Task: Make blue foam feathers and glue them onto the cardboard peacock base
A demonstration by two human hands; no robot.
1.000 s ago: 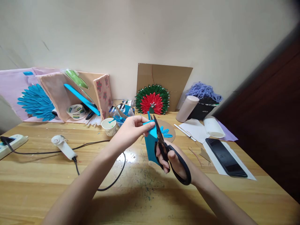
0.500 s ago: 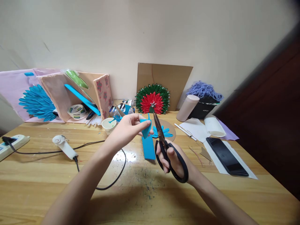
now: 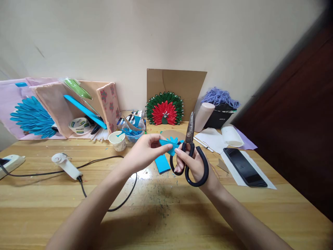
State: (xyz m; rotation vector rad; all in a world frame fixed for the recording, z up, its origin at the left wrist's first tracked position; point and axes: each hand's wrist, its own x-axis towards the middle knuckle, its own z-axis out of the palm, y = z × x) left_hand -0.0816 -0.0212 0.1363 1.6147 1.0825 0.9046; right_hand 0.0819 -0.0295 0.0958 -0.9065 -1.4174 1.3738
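Observation:
My left hand (image 3: 149, 151) pinches a small folded blue piece (image 3: 170, 146), paper or ribbon, between thumb and fingers. The thumb of my right hand (image 3: 191, 162) touches that piece's right end. Black-handled scissors (image 3: 191, 133) hang on my right hand with their blades pointing up and away from the blue piece. Below the hands, a flat blue strip (image 3: 162, 164) lies on the table. Just behind is a brown cardboard disc (image 3: 166, 133), with blue petals on it partly hidden by my fingers.
A paper cup (image 3: 117, 141) and a tub of blue scraps (image 3: 134, 133) stand left of centre. A white corded tool (image 3: 66, 166) lies at left. Against the wall leans cardboard (image 3: 179, 81) behind a red-green feathered fan (image 3: 165, 111). A phone (image 3: 244, 167) rests at right.
The scissors have swung upright and away from the blue piece. My right hand has come to the blue piece, which has turned from upright to sideways. The view has shifted slightly right.

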